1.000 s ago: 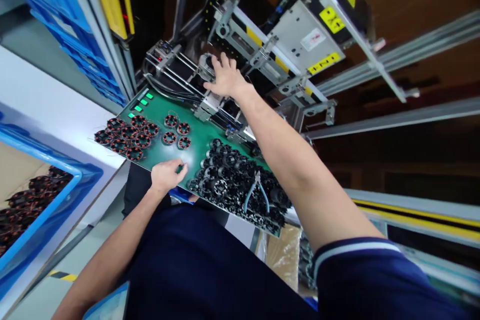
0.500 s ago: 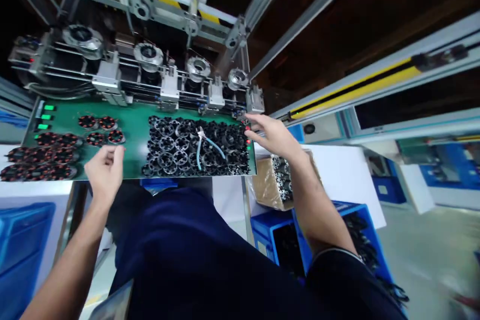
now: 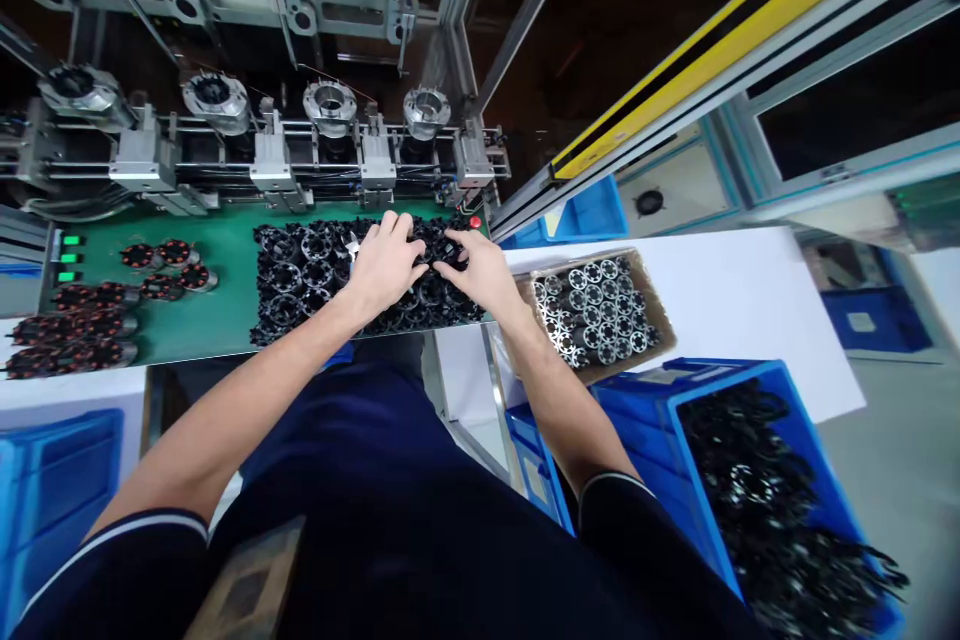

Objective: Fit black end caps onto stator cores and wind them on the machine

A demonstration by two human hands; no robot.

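Observation:
Rows of black ring-shaped parts [image 3: 289, 275] cover the right part of the green mat [image 3: 232, 310]. Over their right half, my left hand [image 3: 385, 265] bends its fingers down onto the parts. My right hand [image 3: 480, 272] is close beside it, thumb and fingers curled around a black part at the rows' right side. Which part each hand touches is hard to see, as the fingers hide it. The pliers [image 3: 352, 246] are mostly covered by my left hand. Wound parts with copper-coloured coils [image 3: 176, 253] lie at the mat's left.
Behind the mat stands a machine with several round metal holders [image 3: 330, 105]. A red button [image 3: 475, 222] is at the mat's right back corner. To the right are a carton of metal cores [image 3: 600, 310] and a blue bin of black parts [image 3: 780, 390].
My left hand has moved right from near the coiled parts to the black parts. My right hand has left the mat's right edge and come down onto the black parts. The view has shifted.

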